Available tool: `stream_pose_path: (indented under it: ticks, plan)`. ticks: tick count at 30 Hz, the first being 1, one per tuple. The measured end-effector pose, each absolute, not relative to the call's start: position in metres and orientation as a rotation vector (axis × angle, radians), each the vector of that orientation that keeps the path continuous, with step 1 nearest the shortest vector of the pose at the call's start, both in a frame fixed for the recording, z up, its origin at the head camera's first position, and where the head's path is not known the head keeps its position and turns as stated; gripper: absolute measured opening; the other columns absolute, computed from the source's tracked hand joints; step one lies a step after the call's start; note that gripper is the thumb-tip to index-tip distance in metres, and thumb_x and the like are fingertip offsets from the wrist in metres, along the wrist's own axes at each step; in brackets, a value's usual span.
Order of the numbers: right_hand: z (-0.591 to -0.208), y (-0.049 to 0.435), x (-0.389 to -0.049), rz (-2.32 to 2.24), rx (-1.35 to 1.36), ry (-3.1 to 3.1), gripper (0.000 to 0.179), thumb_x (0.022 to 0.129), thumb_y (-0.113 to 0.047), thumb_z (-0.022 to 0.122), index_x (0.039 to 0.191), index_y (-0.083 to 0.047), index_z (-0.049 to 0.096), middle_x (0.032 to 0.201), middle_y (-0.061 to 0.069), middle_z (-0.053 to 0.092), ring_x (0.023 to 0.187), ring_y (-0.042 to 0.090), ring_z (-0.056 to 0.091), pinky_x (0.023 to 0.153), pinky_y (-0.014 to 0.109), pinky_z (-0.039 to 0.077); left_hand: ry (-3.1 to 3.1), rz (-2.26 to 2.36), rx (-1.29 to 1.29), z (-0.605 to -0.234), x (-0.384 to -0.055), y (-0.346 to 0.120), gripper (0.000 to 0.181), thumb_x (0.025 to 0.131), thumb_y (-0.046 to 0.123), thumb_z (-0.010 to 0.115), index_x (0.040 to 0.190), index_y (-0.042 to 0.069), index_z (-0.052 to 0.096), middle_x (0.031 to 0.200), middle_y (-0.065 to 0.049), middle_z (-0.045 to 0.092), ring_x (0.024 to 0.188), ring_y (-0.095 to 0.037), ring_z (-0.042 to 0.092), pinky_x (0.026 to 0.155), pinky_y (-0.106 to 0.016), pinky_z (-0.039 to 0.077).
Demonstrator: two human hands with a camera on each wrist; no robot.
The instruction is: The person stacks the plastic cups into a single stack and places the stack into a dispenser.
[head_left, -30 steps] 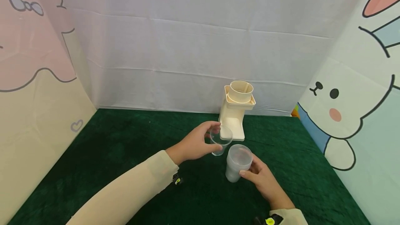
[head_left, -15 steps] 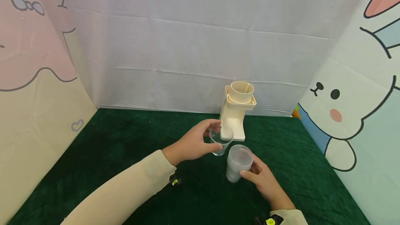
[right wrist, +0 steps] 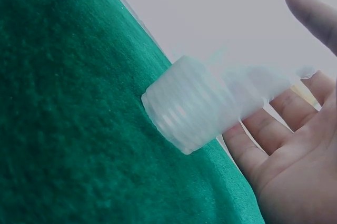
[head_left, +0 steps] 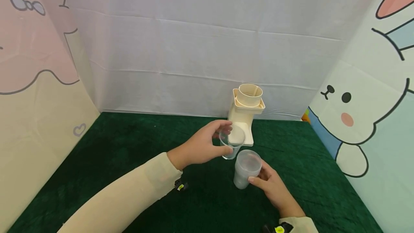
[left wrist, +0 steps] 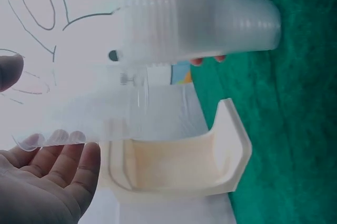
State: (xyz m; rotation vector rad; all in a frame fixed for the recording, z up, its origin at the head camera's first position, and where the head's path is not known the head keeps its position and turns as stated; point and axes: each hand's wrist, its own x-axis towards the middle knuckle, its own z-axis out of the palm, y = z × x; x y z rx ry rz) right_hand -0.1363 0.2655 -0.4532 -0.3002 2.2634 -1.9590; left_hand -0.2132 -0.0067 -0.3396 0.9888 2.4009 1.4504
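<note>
One clear plastic cup [head_left: 235, 140] is in my left hand [head_left: 207, 144], held between thumb and fingers near its rim. In the left wrist view the cup [left wrist: 84, 113] lies along the fingers [left wrist: 73, 176]. My right hand [head_left: 275, 186] grips a stack of nested clear plastic cups [head_left: 247, 170] from the right side. The stack stands nearly upright, just in front of the single cup. In the right wrist view the fingers curve behind the stack [right wrist: 189, 108], and its base is over the green cloth. Whether the base touches the cloth I cannot tell.
A cream plastic cup holder [head_left: 247, 105] with a round ring on top stands behind the hands, close to the white backdrop [head_left: 181, 46]. Green cloth [head_left: 136, 136] covers the table. Printed cartoon curtains [head_left: 368, 118] rise at both sides.
My left hand has moved slightly right and away from me with the single cup, which now overlaps more of the holder's base. The right hand and the stack have stayed put.
</note>
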Motion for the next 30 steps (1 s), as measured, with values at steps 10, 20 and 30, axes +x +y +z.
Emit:
stream_pose_path:
  ticks: [10,20,30]
  plan:
    - [-0.454,0.266,-0.136,-1.951,-0.298,2.270,0.062,0.101,-0.009,0.064,0.157,-0.007,0.037,0.150,0.020,0.048,0.127,0.019,0.057,0.105,0.054,0.047,2.377,1.501,1.019,-0.323,-0.215,0.001,0.070,0.094,0.026,0.076,0.153,0.010,0.042,0.144,0.001,0.055,0.128,-0.011,0.052,0.107,-0.037,0.044]
    - [-0.454,0.267,-0.137,-1.970,-0.337,2.252,0.063,0.101,-0.007,0.062,0.158,-0.006,0.035,0.151,0.022,0.047,0.127,0.018,0.057,0.101,0.039,0.050,2.306,1.527,1.078,-0.311,-0.210,0.013,0.070,0.094,0.028,0.075,0.154,0.011,0.043,0.141,0.001,0.056,0.128,-0.009,0.052,0.107,-0.035,0.045]
    - [-0.456,0.268,-0.137,-1.940,-0.329,2.289,0.063,0.102,-0.010,0.062,0.158,-0.009,0.035,0.154,0.017,0.045,0.132,0.021,0.054,0.106,0.045,0.047,2.246,1.533,1.143,-0.304,-0.202,0.026,0.068,0.094,0.024,0.075,0.153,0.013,0.043,0.141,0.002,0.056,0.128,-0.008,0.052,0.107,-0.029,0.045]
